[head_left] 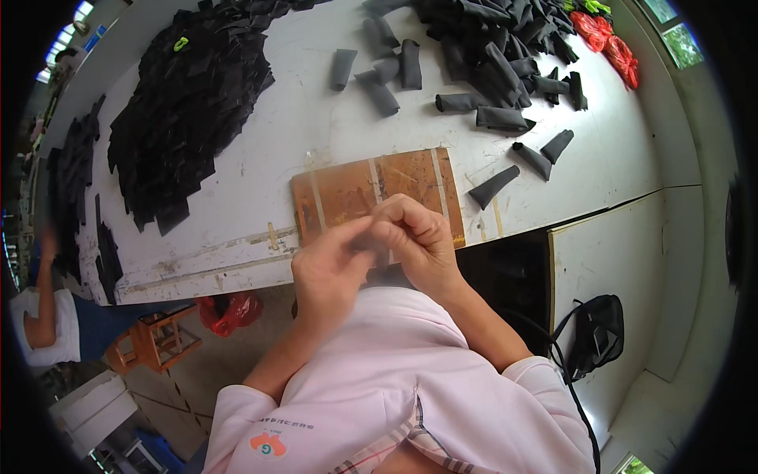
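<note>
From the head view I have both hands together at the picture's centre, just over the near edge of the white table (pixel 260 158). My left hand (pixel 328 268) and right hand (pixel 418 237) meet fingertip to fingertip, and between them I can make out a small dark piece (pixel 371 237), mostly hidden by the fingers. Both hands look pinched narrow around it, though how each finger grips I cannot tell. Directly behind the hands, at twelve o'clock, lies a brown board (pixel 347 193) taped flat to the tabletop.

I judge the step in hand to be working that one small piece between the fingertips, likely rolling or turning it; the next move would call for a steady pinch and a free spot to lay it down.

Round about: a heap of flat black pieces (pixel 189 95) at ten o'clock, a pile of rolled grey-black tubes (pixel 489 39) at one o'clock, with single tubes (pixel 494 187) strewn toward two o'clock. Red bags (pixel 608 43) sit at the far right corner. A black bag (pixel 596 332) hangs at four o'clock, a wooden stool (pixel 154 340) at eight, and another person (pixel 47 324) sits at nine. Nothing crowds the hands.
</note>
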### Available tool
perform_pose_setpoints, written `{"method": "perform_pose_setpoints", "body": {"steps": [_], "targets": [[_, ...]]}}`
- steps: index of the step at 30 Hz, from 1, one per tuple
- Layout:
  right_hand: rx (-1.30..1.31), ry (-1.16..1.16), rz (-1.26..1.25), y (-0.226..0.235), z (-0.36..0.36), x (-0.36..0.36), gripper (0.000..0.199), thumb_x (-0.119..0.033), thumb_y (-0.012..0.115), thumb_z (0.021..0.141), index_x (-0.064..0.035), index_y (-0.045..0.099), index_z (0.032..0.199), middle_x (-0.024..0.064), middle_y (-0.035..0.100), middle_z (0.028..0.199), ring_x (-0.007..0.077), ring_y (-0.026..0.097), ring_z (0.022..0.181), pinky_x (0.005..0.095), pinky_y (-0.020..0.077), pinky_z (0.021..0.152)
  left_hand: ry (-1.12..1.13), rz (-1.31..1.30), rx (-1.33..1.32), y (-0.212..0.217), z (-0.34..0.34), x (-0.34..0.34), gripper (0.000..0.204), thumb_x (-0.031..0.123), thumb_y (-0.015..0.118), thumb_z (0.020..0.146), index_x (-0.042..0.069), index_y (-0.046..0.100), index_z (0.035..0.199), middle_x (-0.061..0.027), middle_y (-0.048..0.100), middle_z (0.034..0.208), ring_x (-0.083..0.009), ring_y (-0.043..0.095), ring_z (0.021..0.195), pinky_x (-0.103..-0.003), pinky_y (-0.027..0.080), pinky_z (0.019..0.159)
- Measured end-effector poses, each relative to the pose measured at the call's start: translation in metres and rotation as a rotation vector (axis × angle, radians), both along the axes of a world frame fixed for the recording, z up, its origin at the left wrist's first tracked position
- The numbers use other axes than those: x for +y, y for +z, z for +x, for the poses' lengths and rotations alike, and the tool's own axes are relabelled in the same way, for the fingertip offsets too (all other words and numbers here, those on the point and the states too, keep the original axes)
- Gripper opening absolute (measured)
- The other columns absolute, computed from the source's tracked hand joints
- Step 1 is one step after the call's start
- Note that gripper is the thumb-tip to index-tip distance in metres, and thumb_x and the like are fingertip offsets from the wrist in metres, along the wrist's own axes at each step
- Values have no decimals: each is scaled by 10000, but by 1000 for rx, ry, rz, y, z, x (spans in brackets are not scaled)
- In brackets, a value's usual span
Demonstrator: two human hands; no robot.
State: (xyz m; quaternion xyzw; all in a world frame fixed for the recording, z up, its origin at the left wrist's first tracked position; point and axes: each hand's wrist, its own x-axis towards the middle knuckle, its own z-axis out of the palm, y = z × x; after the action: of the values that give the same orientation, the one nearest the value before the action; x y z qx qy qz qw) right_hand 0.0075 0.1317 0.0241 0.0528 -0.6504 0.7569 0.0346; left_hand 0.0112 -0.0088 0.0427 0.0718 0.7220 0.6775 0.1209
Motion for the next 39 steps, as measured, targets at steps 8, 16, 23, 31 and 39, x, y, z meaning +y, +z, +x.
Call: {"method": "perform_pose_setpoints", "body": {"steps": [8, 16, 23, 31, 39], "targets": [[-173, 92, 36, 67, -28, 5, 164, -113, 567, 832, 13, 517, 741, 20, 516, 632, 64, 442, 562, 230, 397, 480, 32, 765, -247, 32, -28, 5, 177, -1, 508, 827, -42, 485, 997, -110, 556, 876, -24, 454, 435, -173, 354, 372], [-477, 297, -201, 14, -46, 18, 300, -306, 533, 860, -36, 544, 730, -37, 420, 609, 41, 345, 548, 175, 299, 476, -215, 1323, -912, -4, -57, -6, 238, 50, 428, 846, -10, 532, 1052, -134, 608, 891, -14, 264, 304, -145, 213, 311], [-456, 245, -46, 20, -55, 9, 312, -321, 535, 856, -52, 530, 697, -35, 401, 604, 46, 342, 542, 195, 293, 466, 217, 1511, -1116, -3, -67, 2, 206, -15, 385, 840, -90, 508, 986, -122, 586, 712, -25, 297, 298, -153, 219, 271], [-559, 271, -303, -20, -49, 16, 305, -313, 542, 853, -45, 531, 708, -26, 435, 602, 53, 367, 551, 201, 316, 478, 134, 1267, -1024, -41, -57, 1, 158, 10, 423, 853, -28, 529, 963, -77, 549, 692, -31, 295, 345, -153, 217, 297], [-323, 380, 97, 1, -61, 18, 274, -258, 546, 855, 3, 552, 771, -12, 502, 647, 44, 426, 576, 187, 361, 504, 95, 319, -108, -8, -37, 10, 367, -19, 564, 774, 1, 449, 1121, -90, 552, 969, -77, 544, 801, -180, 447, 664]]}}
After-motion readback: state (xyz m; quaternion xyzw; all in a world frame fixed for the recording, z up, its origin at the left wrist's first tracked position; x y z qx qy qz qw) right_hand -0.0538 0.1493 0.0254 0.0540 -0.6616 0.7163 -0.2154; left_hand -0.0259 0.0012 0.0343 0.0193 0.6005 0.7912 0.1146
